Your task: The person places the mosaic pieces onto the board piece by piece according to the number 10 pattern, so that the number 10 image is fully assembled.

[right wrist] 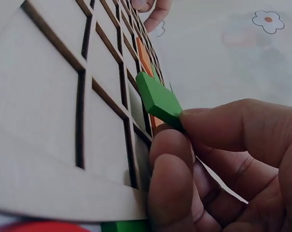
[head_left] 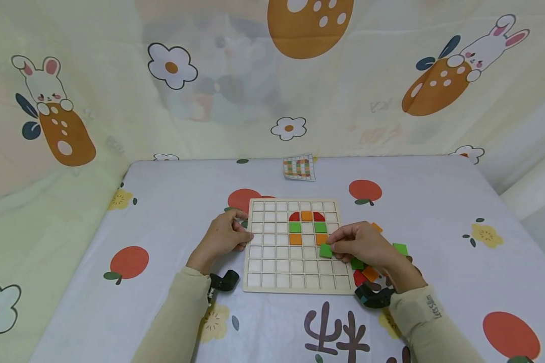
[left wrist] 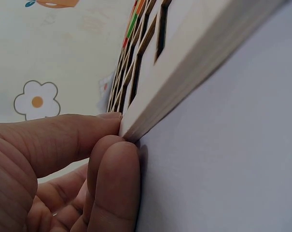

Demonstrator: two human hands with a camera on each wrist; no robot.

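Note:
A pale wooden grid board (head_left: 295,291) lies flat on the table. At its left edge, my left hand (head_left: 222,237) holds the rim between thumb and fingers; the left wrist view shows the thumb (left wrist: 73,137) against the rim's corner. My right hand (head_left: 368,247) pinches a green square tile (right wrist: 158,96) by one end, tilted above the cells right of centre. Set in the grid are an orange tile (head_left: 306,216) between two red rounded tiles (head_left: 294,217). Below them stand two green tiles (head_left: 294,227) and two orange tiles (head_left: 295,239), in left and right columns.
Loose tiles lie right of the board, partly hidden by the right hand: a green tile (head_left: 400,249), an orange tile (head_left: 370,274) and a red tile (head_left: 359,278) among them. A small patterned card (head_left: 299,167) lies behind the board. A printed cloth (head_left: 172,201) covers the table.

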